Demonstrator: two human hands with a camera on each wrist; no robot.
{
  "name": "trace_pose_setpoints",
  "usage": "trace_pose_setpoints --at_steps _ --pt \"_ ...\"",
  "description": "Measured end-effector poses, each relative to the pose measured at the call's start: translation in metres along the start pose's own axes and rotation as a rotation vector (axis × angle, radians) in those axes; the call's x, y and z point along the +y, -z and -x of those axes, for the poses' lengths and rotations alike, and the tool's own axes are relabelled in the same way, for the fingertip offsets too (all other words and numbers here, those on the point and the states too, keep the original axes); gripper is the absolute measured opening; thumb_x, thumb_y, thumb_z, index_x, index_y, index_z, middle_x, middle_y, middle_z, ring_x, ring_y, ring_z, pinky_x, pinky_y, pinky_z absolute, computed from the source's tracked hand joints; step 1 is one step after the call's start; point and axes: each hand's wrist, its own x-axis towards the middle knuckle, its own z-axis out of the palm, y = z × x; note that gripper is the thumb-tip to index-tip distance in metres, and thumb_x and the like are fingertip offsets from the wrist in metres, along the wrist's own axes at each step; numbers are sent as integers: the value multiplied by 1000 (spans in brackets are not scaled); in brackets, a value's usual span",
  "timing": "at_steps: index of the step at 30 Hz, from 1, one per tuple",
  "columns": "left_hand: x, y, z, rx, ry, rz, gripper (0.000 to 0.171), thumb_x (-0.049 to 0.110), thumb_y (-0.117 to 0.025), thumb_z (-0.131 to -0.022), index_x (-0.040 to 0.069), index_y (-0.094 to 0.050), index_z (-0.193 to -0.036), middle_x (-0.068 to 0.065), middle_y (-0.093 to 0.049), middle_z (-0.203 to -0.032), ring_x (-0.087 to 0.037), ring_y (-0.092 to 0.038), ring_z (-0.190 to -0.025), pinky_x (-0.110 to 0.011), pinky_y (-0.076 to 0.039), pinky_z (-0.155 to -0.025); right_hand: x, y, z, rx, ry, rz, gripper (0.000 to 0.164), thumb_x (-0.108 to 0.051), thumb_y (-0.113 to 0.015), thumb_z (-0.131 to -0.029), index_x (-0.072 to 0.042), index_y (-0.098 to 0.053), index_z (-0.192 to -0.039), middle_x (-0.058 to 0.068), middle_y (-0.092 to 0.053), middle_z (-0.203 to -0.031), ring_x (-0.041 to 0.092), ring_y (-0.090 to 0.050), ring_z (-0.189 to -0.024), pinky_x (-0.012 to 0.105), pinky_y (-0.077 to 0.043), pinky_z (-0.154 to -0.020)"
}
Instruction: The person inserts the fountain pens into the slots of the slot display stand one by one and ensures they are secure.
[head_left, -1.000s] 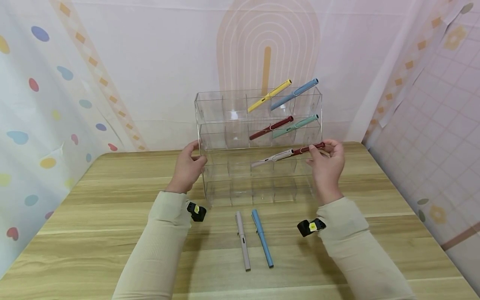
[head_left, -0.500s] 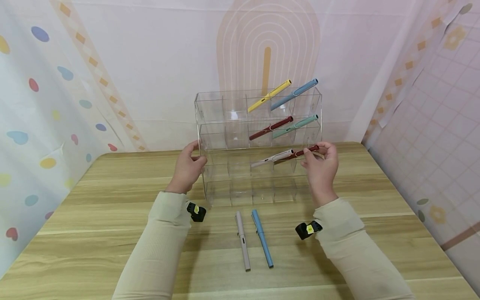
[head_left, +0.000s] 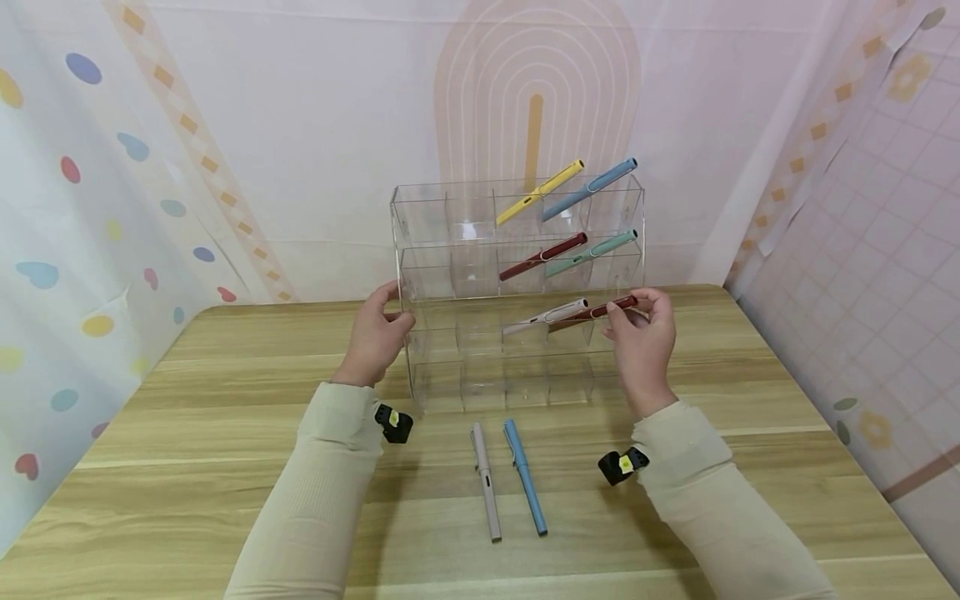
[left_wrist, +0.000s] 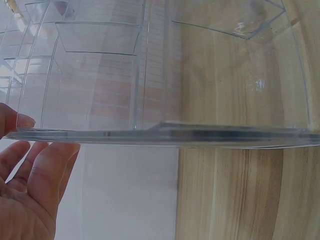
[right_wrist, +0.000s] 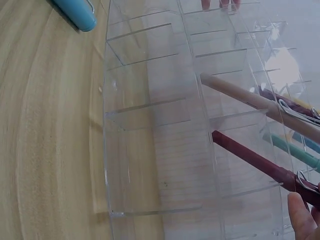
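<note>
**Red pen leans in the clear rack**

The dark red pen leans in the third row down of the clear rack, one slot right of the pale pen. The right hand pinches it near the cap end. The left hand grips the rack's left side, so the hands are well apart.

The pen looks light, hard and a bit slick. A soft pinch up by the cap should do. The rack looks stiff, but it might slide or crack, so its side edge seems a good spot to hold.

One second ago, the pen and right hand were higher and more to the right. The left hand looks the same.
</note>
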Motion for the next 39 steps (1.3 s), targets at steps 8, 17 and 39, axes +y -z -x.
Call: trace_pose_setpoints --at_steps 8,17,39 --pt "-2 0 -1 -4 -5 4 56 -1 -45 -93 4 -35 -148 -16 -40 -145 -31 -54 -115 -22 -48 -69 -2 4 3 -18 -26 17 29 7 -62 -86 -7 -49 -108 2 -46 -101 14 -59 -90 19 -54 -64" --pt "-2 0 -1 -14 -14 11 56 -1 -45 -93 4 -34 -148 -16 -39 -145 -32 -54 -114 -22 -47 -68 -12 21 14 21 -34 133 45 5 -64 -85 -6 -43 -124 0 -46 -107 16 -56 -101 15 -49 -76" --pt "-1 0 0 -1 -3 4 56 -2 -45 -92 4 -35 -148 -16 -40 -145 -32 -54 -114 -21 -46 -67 13 12 68 -540 -136 535 43 -5 -65 -87 2 -51 -127 20 -55 -119 29 -58 -105 31 -50 -79"
